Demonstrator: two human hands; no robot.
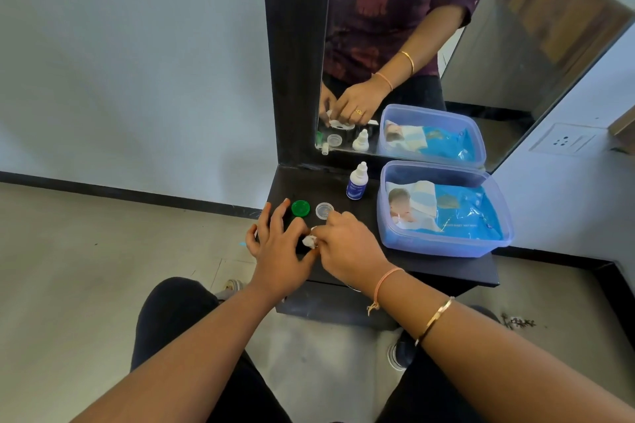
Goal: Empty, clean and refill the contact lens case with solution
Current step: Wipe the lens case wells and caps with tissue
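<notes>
My left hand [278,247] and my right hand [347,247] meet over the front left of the dark table [429,268]. My right hand pinches a small white wad of tissue [308,241] and presses it down between the hands. The contact lens case [313,228] is almost hidden under my fingers, with only a sliver of white rim showing; my left hand steadies it, its other fingers spread. Just beyond lie two loose caps, a green cap [300,208] and a clear cap [324,210]. The solution bottle [357,184] stands upright behind them.
A clear plastic box [494,237] holding a blue pack of wet wipes fills the right of the table. A mirror [412,45] stands at the table's back edge and reflects the hands. The table's left and front edges drop to the floor.
</notes>
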